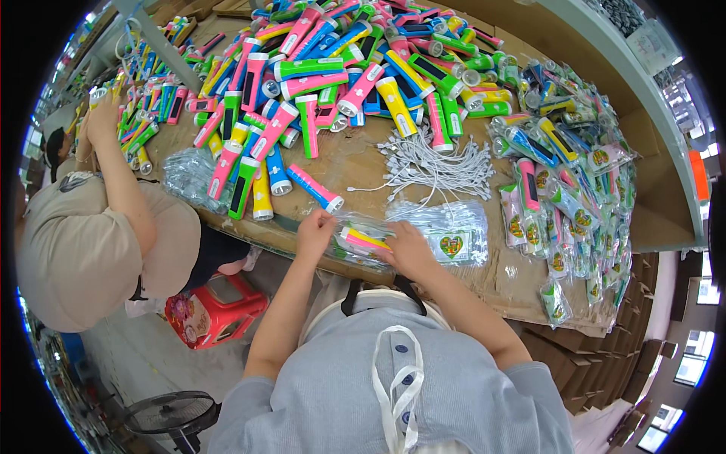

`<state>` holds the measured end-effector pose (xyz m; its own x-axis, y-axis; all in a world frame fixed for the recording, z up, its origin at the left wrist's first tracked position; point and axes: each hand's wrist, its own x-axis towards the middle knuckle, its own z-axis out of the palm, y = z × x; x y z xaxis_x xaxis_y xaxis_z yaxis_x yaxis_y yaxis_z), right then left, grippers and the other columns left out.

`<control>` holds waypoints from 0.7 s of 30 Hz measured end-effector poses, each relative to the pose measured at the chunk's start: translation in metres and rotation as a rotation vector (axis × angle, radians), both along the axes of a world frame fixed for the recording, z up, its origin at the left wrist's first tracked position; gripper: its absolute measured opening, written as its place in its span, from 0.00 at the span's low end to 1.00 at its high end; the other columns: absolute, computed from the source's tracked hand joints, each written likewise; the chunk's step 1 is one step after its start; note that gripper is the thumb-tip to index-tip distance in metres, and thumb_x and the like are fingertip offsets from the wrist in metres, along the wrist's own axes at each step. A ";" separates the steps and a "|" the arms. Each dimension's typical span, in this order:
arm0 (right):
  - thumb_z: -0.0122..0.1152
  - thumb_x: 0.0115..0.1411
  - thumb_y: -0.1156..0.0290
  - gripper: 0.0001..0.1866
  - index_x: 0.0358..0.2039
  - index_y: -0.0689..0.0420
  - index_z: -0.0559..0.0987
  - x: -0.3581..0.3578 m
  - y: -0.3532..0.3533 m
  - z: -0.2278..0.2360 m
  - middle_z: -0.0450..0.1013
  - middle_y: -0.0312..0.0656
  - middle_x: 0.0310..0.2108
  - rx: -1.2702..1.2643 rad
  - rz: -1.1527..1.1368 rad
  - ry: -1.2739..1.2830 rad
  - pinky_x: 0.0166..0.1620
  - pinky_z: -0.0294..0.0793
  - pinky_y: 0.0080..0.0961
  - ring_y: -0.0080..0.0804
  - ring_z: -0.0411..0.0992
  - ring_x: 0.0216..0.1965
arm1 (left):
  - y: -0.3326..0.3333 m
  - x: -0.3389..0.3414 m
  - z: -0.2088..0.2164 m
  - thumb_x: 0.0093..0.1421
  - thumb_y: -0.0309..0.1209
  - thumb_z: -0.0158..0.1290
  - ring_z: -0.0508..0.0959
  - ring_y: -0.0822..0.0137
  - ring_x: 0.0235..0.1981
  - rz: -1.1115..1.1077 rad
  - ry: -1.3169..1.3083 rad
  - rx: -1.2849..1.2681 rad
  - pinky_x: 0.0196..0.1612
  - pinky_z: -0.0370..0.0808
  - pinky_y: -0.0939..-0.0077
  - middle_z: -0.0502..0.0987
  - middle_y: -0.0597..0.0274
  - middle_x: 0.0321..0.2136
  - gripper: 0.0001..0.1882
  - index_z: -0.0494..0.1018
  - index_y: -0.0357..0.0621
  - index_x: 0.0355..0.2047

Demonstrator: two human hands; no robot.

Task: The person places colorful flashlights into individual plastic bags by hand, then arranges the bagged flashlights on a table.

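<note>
At the table's near edge, a yellow and pink flashlight (364, 239) lies in or under a clear plastic bag (361, 225); I cannot tell how far inside it is. My left hand (314, 236) pinches the bag's left end. My right hand (411, 251) is closed around the flashlight's right end and the film there. Just beyond my left fingers lies a pink and blue flashlight (315, 188). To the right of my right hand is a stack of clear bags with printed cards (457, 233). White cables (439, 168) lie in a bundle behind the stack.
A big heap of coloured flashlights (325, 76) covers the far table. Bagged flashlights (560, 204) pile up at the right, by the table's raised side panel (673, 113). More clear bags (198, 178) lie at left. A co-worker (98, 227) works beside a red stool (215, 314).
</note>
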<state>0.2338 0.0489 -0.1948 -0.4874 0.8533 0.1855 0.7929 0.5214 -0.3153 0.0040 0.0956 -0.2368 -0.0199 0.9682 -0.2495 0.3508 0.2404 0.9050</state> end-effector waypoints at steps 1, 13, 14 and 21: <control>0.53 0.50 0.66 0.10 0.26 0.58 0.77 0.007 -0.004 0.015 0.68 0.50 0.43 -0.002 -0.010 -0.001 0.41 0.70 0.37 0.45 0.68 0.42 | 0.000 -0.005 0.005 0.51 0.27 0.54 0.71 0.72 0.17 -0.010 -0.001 -0.002 0.19 0.65 0.76 0.70 0.64 0.15 0.06 0.69 0.40 0.26; 0.56 0.48 0.77 0.17 0.37 0.60 0.61 0.015 -0.032 -0.003 0.70 0.52 0.27 -0.290 -0.441 0.607 0.30 0.69 0.37 0.49 0.71 0.31 | -0.021 0.099 0.056 0.52 0.31 0.50 0.69 0.56 0.39 -0.903 0.348 0.428 0.41 0.62 0.62 0.70 0.58 0.33 0.08 0.70 0.45 0.32; 0.56 0.48 0.77 0.17 0.37 0.60 0.61 0.019 -0.033 0.000 0.70 0.52 0.27 -0.271 -0.469 0.612 0.30 0.69 0.37 0.49 0.71 0.31 | -0.020 0.103 0.057 0.52 0.31 0.50 0.69 0.56 0.39 -0.932 0.346 0.445 0.41 0.62 0.62 0.70 0.58 0.33 0.08 0.70 0.45 0.32; 0.58 0.47 0.74 0.16 0.33 0.59 0.60 0.032 -0.040 0.016 0.67 0.48 0.20 -0.405 -0.492 0.700 0.27 0.67 0.37 0.47 0.70 0.25 | -0.004 0.109 0.062 0.47 0.32 0.52 0.67 0.60 0.37 -1.072 0.388 0.954 0.43 0.61 0.64 0.68 0.63 0.28 0.06 0.70 0.47 0.27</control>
<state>0.2661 0.0088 -0.1792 0.0539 0.9970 -0.0555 0.4569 -0.0740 -0.8865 0.1131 0.0913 -0.1748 0.8760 0.3558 0.3256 0.2236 -0.8978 0.3795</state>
